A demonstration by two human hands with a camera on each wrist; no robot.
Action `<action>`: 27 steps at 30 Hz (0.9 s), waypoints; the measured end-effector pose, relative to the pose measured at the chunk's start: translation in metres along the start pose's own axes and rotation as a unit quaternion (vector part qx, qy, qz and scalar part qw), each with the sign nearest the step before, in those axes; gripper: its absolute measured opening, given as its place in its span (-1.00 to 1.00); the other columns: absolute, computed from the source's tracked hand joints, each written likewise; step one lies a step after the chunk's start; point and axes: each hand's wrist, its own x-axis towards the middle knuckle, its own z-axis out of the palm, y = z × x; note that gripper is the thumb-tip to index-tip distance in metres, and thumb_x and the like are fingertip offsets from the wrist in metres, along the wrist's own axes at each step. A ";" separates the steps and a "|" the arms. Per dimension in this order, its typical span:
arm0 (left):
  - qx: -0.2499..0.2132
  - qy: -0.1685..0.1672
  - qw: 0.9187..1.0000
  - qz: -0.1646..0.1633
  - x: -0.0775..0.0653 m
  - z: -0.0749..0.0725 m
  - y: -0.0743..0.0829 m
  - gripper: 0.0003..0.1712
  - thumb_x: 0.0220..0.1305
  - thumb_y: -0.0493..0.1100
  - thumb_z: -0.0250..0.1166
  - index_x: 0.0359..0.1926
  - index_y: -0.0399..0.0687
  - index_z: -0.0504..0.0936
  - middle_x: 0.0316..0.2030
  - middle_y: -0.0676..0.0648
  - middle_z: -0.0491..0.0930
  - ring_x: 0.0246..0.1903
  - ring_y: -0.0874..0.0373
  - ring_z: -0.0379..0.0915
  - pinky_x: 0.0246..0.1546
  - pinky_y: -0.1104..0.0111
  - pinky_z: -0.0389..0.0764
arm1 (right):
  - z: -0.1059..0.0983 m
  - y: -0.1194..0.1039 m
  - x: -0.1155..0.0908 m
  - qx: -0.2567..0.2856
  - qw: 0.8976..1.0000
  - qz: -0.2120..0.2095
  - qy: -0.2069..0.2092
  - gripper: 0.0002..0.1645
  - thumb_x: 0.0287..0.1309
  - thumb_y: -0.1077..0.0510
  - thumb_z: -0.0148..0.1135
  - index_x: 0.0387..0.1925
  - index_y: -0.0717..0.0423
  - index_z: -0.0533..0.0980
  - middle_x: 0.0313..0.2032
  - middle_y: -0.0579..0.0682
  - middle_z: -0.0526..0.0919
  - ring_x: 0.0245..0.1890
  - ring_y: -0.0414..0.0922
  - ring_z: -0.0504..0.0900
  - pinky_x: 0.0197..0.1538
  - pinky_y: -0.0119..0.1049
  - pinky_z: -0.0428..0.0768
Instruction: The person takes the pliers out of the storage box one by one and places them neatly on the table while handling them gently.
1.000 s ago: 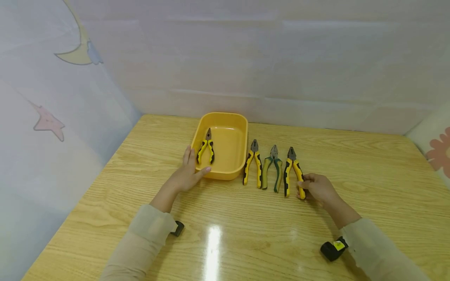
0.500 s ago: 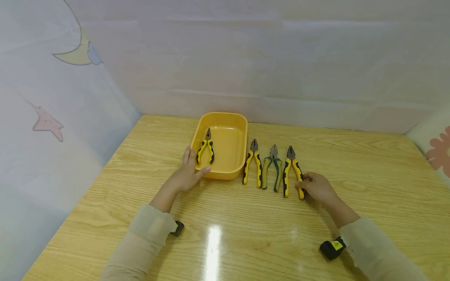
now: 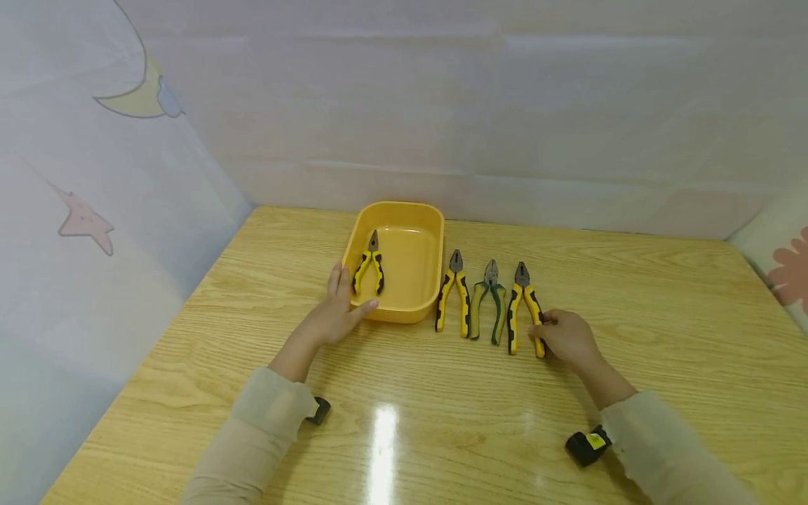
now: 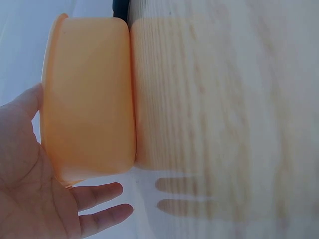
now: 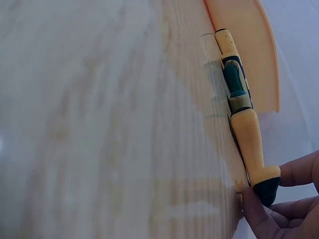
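My left hand rests at the near left corner of a yellow plastic bin. Its thumb touches the rim and its fingers lie straight along the outer side. Inside the bin lie long-nose pliers with yellow-black handles. To the right, my right hand pinches the right handle of yellow-black combination pliers, which lie flat on the table. In the right wrist view, thumb and fingers close around the handle end. Green-handled pliers and another yellow-black pair lie between these and the bin.
The wooden table runs back to a pale cloth backdrop. Another cloth hangs on the left side. Small black cameras sit at both wrists.
The pliers in my right hand have shifted very slightly left, and the right wrist has swung a little left. My left hand and the bin stay in place.
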 end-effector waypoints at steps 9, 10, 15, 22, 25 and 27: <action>-0.004 -0.005 1.000 -0.004 -0.001 -0.001 0.000 0.07 0.10 0.40 -0.22 0.26 -0.18 -0.53 0.22 -0.03 -0.74 0.17 -0.21 -0.09 0.03 0.02 0.18 | 0.003 0.000 0.002 -0.033 0.999 -0.003 0.031 -0.49 0.04 0.17 0.03 -0.09 0.58 0.33 -0.20 0.43 0.45 -0.42 0.04 0.51 -0.51 -0.28 0.48; -0.003 -0.005 1.000 -0.004 -0.001 -0.001 0.000 0.07 0.10 0.40 -0.22 0.26 -0.18 -0.53 0.22 -0.03 -0.74 0.17 -0.21 -0.09 0.03 0.02 0.18 | 0.004 0.000 0.002 -0.037 0.999 -0.004 0.036 -0.49 0.04 0.17 0.04 -0.10 0.57 0.35 -0.21 0.42 0.45 -0.44 0.02 0.51 -0.52 -0.28 0.47; -0.004 -0.006 1.000 -0.005 -0.001 -0.001 -0.001 0.04 0.14 0.36 -0.20 0.26 -0.17 -0.53 0.22 -0.03 -0.74 0.18 -0.20 -0.11 0.03 0.02 0.17 | 0.005 0.001 0.001 -0.049 0.997 -0.012 0.055 -0.64 0.00 0.18 0.10 -0.29 0.48 0.46 -0.43 0.27 0.54 -0.61 -0.10 0.45 -0.61 -0.32 0.39; -0.005 -0.002 1.000 0.000 0.001 0.000 -0.002 0.01 0.17 0.31 -0.17 0.26 -0.19 -0.52 0.23 -0.07 -0.72 0.19 -0.21 -0.16 0.05 0.02 0.15 | 0.003 0.001 0.001 -0.047 0.998 -0.012 0.049 -0.67 0.00 0.17 0.12 -0.37 0.45 0.47 -0.50 0.18 0.54 -0.63 -0.14 0.42 -0.62 -0.34 0.36; -0.005 -0.002 1.000 0.000 0.001 0.000 -0.002 0.02 0.16 0.32 -0.18 0.26 -0.19 -0.52 0.23 -0.07 -0.72 0.19 -0.20 -0.17 0.05 0.02 0.14 | 0.002 0.002 0.001 -0.042 0.998 -0.007 0.039 -0.65 0.00 0.16 0.11 -0.34 0.47 0.45 -0.44 0.22 0.54 -0.59 -0.11 0.44 -0.60 -0.33 0.37; -0.007 -0.004 1.000 0.000 0.001 0.000 -0.002 0.03 0.15 0.34 -0.18 0.26 -0.19 -0.53 0.22 -0.05 -0.73 0.19 -0.20 -0.18 0.05 0.02 0.14 | 0.001 0.002 0.000 -0.041 0.999 -0.006 0.035 -0.63 0.00 0.15 0.12 -0.33 0.47 0.45 -0.42 0.24 0.53 -0.56 -0.09 0.45 -0.58 -0.32 0.38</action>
